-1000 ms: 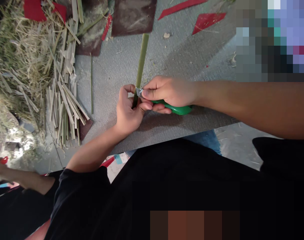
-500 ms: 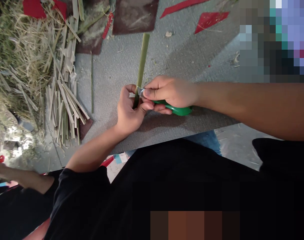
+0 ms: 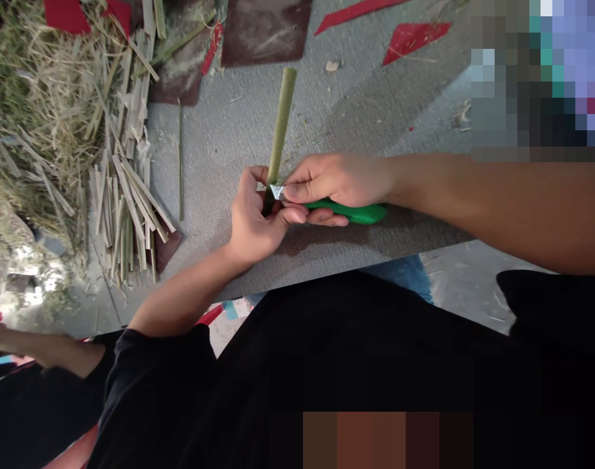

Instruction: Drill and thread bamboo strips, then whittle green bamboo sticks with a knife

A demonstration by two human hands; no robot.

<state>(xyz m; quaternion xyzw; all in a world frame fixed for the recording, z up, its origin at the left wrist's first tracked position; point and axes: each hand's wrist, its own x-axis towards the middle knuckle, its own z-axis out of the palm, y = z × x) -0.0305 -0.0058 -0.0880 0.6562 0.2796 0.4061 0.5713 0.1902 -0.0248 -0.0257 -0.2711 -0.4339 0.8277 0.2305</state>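
Note:
My left hand point(image 3: 255, 218) is closed around the lower part of a green bamboo strip point(image 3: 281, 124), which points up and away across the table. In my right hand point(image 3: 339, 185) is a green-handled utility knife point(image 3: 368, 213), its short metal blade point(image 3: 276, 191) touching the strip just above my left fingers. My left thumb lies close to the knife's front end, below my right thumb. The strip's lower end is mostly hidden inside my left hand.
A heap of shavings point(image 3: 57, 104) covers the left of the grey table point(image 3: 238, 130), with a bundle of cut strips point(image 3: 128, 221) beside it. Brown sheets point(image 3: 265, 32) and red scraps point(image 3: 414, 40) lie at the back. Another person's arm point(image 3: 47, 348) is at lower left.
The knife and my right hand have shifted slightly right and toward me along the strip. The strip's far end has come a little nearer, leaving the brown sheet's edge.

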